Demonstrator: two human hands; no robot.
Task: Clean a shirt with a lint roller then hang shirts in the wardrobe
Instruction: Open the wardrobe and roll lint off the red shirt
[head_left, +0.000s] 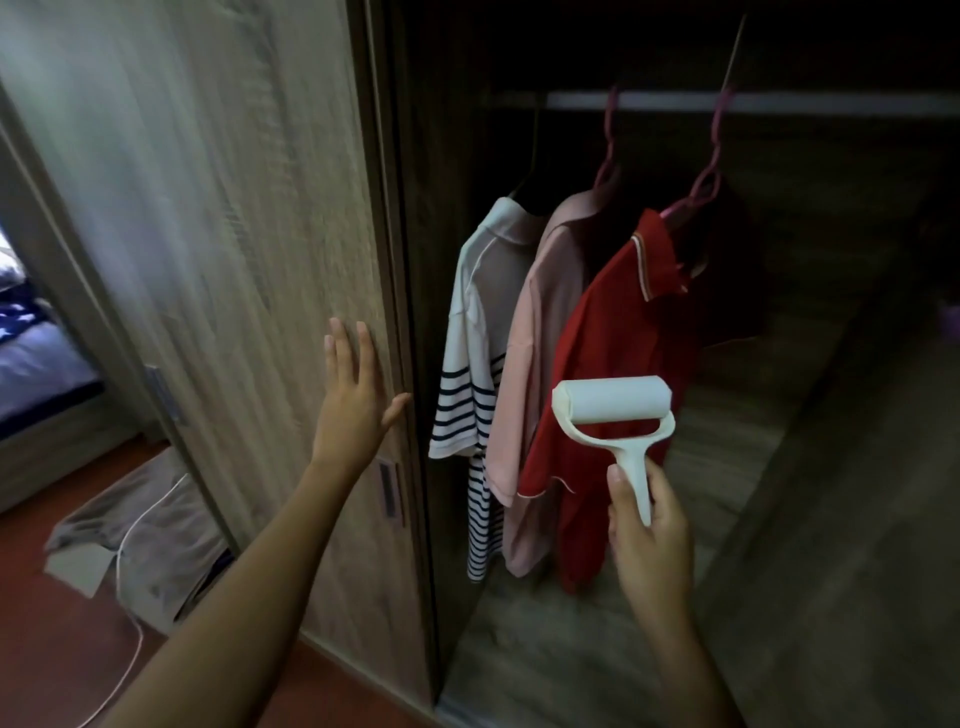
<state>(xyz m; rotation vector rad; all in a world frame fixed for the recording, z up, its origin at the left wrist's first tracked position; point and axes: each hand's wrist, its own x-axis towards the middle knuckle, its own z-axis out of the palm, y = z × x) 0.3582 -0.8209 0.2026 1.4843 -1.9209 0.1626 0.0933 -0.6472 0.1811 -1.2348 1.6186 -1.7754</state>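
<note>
Right of the red shirt (613, 364), the wardrobe (831, 467) stood open and dark, its rail (779, 101) bare there and the floor below unoccupied. Left of the red shirt, the pink shirt (540, 322) and striped shirt (478, 332) hung packed together. Further left, the sliding door (234, 234) blocked the way, the left hand (353, 410) flat against its edge. Just before the red shirt, the lint roller (615, 421) stood upright in the right hand (649, 540).

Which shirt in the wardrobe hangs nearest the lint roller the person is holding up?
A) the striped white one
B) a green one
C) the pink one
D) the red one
D: the lint roller, gripped by its handle in the right hand, sits right in front of the red shirt, while the pink shirt and striped shirt hang further left.
</note>
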